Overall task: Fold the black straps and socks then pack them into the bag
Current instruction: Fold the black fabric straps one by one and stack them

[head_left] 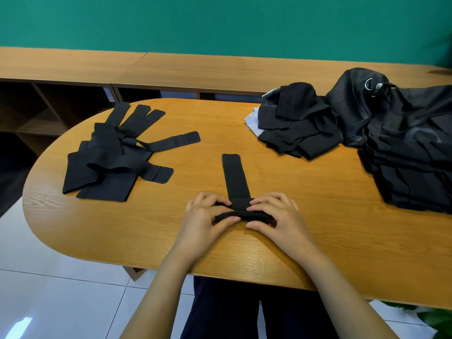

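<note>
The strap in work lies at the lower centre of the frame. Its free length runs flat up the surface, away from the person, and its near end is gathered into a thick fold. Both hands hold that fold. The left hand pinches its left end between thumb and curled fingers, and the right hand pinches its right end the same way.

We judge the strap to be light, limp woven fabric with some spring. It will not keep a crease unaided, and a released fold is likely to open. We recommend gripping at the two ends of the fold, pressing down on the bulk and working along the free length. The rounded far tab may carry a fastening patch, but we cannot confirm this.

The strap pile lies unfolded at the left of the frame. The socks, as we read the dark folded stack at upper right, touch the bag, a soft black item slumped at the right edge. We cannot see into the bag.

The surface is a matt wood-grain top with a rounded end. Behind it a long wooden bench runs against a green wall. The floor is pale glossy tile.
</note>
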`<state>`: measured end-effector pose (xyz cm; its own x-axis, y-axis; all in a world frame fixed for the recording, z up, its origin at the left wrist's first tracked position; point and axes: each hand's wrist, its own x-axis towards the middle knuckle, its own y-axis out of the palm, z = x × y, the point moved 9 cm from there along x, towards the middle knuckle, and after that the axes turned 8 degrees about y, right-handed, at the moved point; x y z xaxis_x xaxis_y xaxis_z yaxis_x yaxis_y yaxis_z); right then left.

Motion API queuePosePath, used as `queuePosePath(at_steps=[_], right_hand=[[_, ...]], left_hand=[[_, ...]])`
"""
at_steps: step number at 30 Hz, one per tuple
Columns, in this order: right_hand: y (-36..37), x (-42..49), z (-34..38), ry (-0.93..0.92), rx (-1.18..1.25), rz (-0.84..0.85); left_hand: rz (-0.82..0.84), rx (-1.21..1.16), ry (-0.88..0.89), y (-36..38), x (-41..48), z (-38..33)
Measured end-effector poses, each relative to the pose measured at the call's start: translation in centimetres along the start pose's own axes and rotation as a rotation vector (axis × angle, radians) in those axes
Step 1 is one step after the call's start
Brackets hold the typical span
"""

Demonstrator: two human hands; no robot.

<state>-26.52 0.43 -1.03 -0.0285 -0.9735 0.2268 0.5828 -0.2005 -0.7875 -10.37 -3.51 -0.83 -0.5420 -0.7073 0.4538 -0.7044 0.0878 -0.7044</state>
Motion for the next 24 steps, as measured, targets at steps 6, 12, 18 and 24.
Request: queuePosePath(at_steps=[6, 12, 18, 24], right_hand=[[0.05, 0.03, -0.01, -0.014, -0.020, -0.007], [0.07, 0.04, -0.23, -0.010, 0.021, -0.001], [0.15, 0.01, -0.21, -0.006, 0.046, 0.002], [0.02, 0.02, -0.15, -0.014, 0.022, -0.012]], left_hand=[[-0.015, -0.021, 0.004, 0.01, 0.00, 0.08], [-0.008, 0.020, -0.012, 0.09, -0.08, 0.25], [0.015, 0.003, -0.010, 0.21, 0.00, 0.13], [-0.001, -0.028, -0.007, 0.18, -0.07, 0.28]])
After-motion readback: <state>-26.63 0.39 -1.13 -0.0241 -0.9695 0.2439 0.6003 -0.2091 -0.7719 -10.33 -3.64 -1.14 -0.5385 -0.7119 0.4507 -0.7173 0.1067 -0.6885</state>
